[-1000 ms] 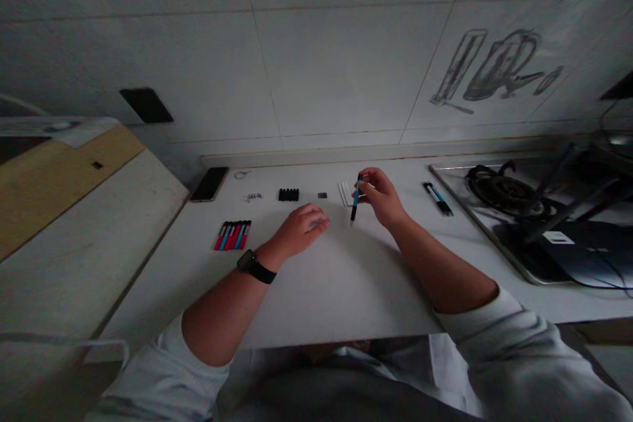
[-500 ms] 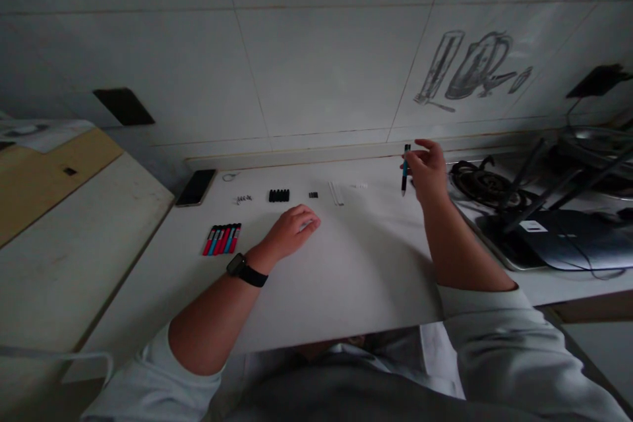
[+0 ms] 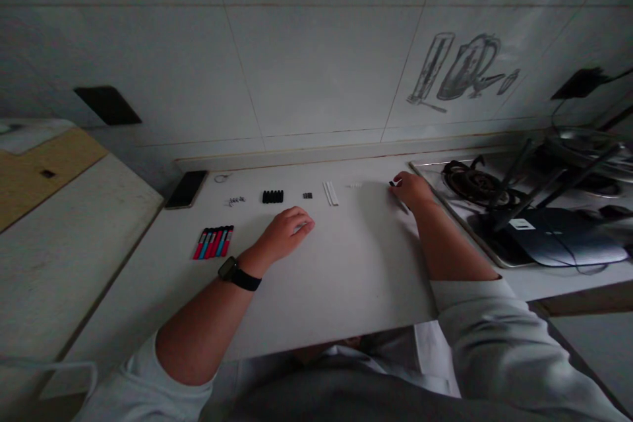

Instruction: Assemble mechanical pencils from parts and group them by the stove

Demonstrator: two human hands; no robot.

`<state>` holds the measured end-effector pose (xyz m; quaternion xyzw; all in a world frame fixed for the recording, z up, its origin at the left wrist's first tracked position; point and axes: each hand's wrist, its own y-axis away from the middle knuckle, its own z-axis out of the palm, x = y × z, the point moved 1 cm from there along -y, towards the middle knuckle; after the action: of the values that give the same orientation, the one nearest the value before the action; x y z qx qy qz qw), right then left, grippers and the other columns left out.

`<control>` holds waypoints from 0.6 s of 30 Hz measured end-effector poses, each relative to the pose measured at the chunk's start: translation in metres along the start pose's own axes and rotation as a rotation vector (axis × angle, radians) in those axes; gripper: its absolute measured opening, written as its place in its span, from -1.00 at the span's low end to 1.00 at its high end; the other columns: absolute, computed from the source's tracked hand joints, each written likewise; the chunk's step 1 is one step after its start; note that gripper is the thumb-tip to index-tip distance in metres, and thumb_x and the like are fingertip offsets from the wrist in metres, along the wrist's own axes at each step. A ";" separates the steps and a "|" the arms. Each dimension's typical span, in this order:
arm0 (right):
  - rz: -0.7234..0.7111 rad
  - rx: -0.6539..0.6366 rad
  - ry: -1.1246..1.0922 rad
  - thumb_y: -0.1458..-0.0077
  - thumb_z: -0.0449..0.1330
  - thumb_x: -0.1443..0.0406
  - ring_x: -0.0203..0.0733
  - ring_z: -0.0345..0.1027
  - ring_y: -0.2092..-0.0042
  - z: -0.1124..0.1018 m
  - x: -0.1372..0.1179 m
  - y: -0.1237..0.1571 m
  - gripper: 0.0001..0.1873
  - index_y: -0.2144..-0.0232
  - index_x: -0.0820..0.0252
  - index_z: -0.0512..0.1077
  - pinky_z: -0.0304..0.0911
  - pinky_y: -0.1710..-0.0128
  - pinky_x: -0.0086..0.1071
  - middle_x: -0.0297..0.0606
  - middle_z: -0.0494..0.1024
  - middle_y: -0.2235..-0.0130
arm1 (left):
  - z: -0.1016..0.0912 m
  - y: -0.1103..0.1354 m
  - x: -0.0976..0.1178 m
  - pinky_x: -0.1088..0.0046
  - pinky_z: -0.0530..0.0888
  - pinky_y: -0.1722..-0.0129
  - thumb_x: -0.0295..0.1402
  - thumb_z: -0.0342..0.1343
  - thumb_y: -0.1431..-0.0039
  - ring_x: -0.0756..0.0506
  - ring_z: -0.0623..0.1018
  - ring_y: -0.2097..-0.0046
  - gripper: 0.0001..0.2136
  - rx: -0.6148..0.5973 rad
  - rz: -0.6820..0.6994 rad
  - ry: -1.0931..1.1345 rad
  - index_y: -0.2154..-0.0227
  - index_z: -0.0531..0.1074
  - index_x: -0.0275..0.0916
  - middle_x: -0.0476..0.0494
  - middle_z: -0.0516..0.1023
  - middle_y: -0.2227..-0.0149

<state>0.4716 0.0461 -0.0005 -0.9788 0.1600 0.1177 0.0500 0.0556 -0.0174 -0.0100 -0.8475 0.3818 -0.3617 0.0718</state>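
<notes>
Near the right end of the white table [image 3: 346, 277], my right hand [image 3: 413, 191] is closed on a pen with a black end [image 3: 392, 183], low at the tabletop. My fingers hide most of its barrel. My left hand [image 3: 285, 234] rests on the table, empty, fingers loosely bent and thumb apart. In front of it lie a row of black cylinder pieces [image 3: 273, 196], small dark pieces [image 3: 307, 196] and thin white tubes [image 3: 331, 194]. Tiny white pieces [image 3: 354, 186] sit between those tubes and my right hand. Red and blue pen barrels [image 3: 212, 243] lie side by side at left.
Small metal-looking pieces [image 3: 235, 201], a thin ring [image 3: 221, 178] and a phone [image 3: 186, 189] lie at the back left. To the right are a gas stove [image 3: 475, 181] and a dark router with antennas [image 3: 568, 234]. A tiled wall [image 3: 316, 72] rises behind.
My right hand has come down with the pen, from holding it upright above the table to the tabletop. My left hand stays in place. The view has shifted slightly.
</notes>
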 end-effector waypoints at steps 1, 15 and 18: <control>-0.003 -0.007 0.002 -0.15 0.34 0.21 -0.07 0.50 0.03 0.002 -0.001 0.000 -0.64 0.00 0.14 0.53 0.29 0.07 -0.30 -0.14 0.67 0.05 | 0.000 0.000 0.000 0.23 0.53 -0.01 -0.22 0.04 -0.47 -0.11 0.57 0.08 -0.76 -0.001 0.000 -0.001 0.18 0.58 -0.18 -0.15 0.58 0.15; 0.051 -0.111 0.107 -0.14 0.30 0.13 0.02 0.56 0.10 -0.031 0.022 0.006 -0.72 0.15 0.12 0.62 0.41 0.09 -0.22 -0.13 0.70 0.19 | 0.000 0.000 0.000 0.25 0.53 0.00 -0.20 0.02 -0.48 -0.11 0.57 0.08 -0.74 -0.018 -0.005 0.006 0.19 0.58 -0.18 -0.14 0.58 0.14; 0.045 -0.263 0.126 -0.09 0.31 0.19 0.02 0.58 0.18 -0.027 0.020 0.011 -0.80 0.24 0.12 0.63 0.43 0.12 -0.21 -0.16 0.68 0.32 | 0.000 0.000 0.000 0.25 0.53 0.00 -0.21 0.02 -0.48 -0.11 0.57 0.08 -0.74 -0.020 -0.004 0.001 0.19 0.58 -0.17 -0.14 0.58 0.14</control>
<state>0.4921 0.0259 0.0204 -0.9785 0.1681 0.0770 -0.0914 0.0556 -0.0170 -0.0103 -0.8486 0.3838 -0.3587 0.0625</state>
